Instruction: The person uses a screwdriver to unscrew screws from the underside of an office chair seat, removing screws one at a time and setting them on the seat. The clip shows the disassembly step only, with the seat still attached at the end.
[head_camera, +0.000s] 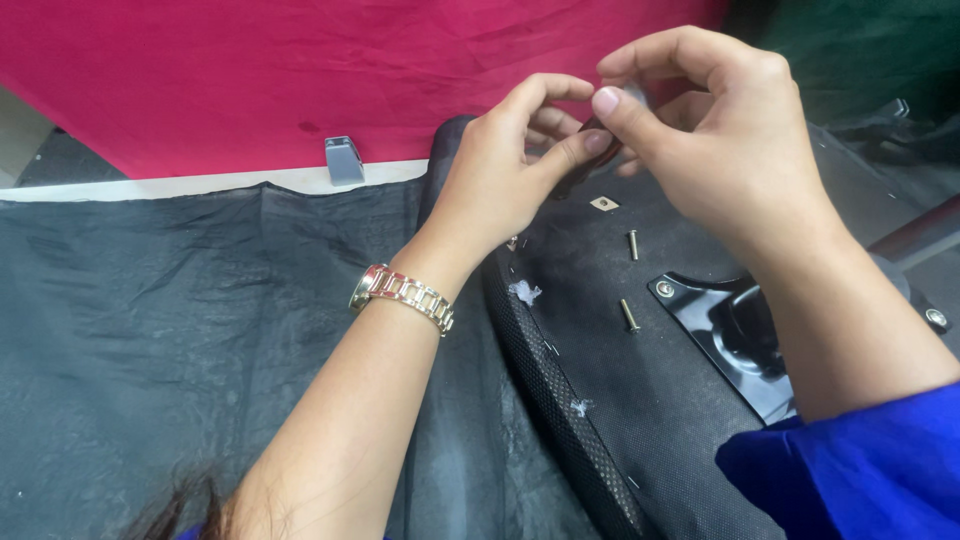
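Observation:
My left hand (510, 165) and my right hand (700, 120) meet above a black fabric-covered seat base (620, 400) turned underside up. Together their fingertips pinch a small dark part (600, 140), mostly hidden by the fingers. A metal-link wristwatch (400, 292) is on my left wrist. A blue sleeve (850, 470) covers my right forearm. Two brass-coloured bolts (629, 315) lie loose on the seat base below the hands, beside a small square metal nut (603, 203).
A glossy black metal bracket (720, 320) is screwed to the seat base at right. Dark grey cloth (150, 320) covers the floor at left. A red cloth (250, 70) hangs behind, with a small grey plastic piece (343, 160) at its lower edge.

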